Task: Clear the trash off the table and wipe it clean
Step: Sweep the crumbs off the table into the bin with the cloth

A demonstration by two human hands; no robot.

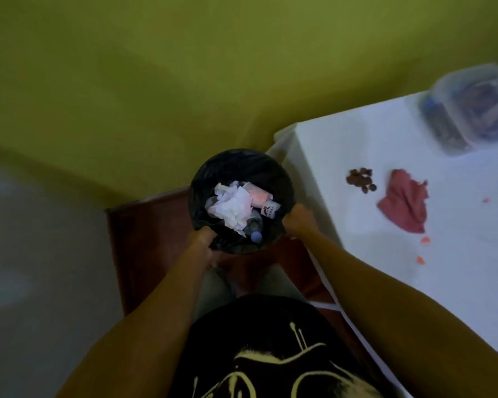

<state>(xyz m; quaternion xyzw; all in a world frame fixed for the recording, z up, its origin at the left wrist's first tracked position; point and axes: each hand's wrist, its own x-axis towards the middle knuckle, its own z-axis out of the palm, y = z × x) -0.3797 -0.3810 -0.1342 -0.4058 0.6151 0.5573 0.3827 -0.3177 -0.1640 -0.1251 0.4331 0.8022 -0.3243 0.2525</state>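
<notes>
**Bin**: round, lined with a black bag, just off the near-left corner of the desk. Whether it is lifted or resting below cannot be told.
- Grip: left hand curled over the near-left rim, right hand curled over the near-right rim, both closed on the bin.
- Handling: probably light, with stiff walls. The liner is slack and slippery, so the hold belongs on the rim itself, not on loose bag.

**Bin contents**: crumpled tissue, a plastic bottle, a small carton and a pink wrapper. All are light and would shift or spill if the bin tilted.

**Trash on the desk**
- Brown crumbs: a small loose heap near the left edge. They would scatter if pinched, so they are better swept over the edge into the bin.
- Orange scraps: a few small bits towards the near edge, well apart from one another.

**Cloth**: dull red, soft and rumpled, lying flat just right of the crumbs. It can be gathered anywhere and looks suited to the wiping.

**Surroundings**
- Clear container: lidded and blurred, standing at the far edge with dark contents. It would block a full wipe.
- Reddish-brown wooden surface: lies beneath the bin.
- Yellow-green wall: stands behind.
</notes>
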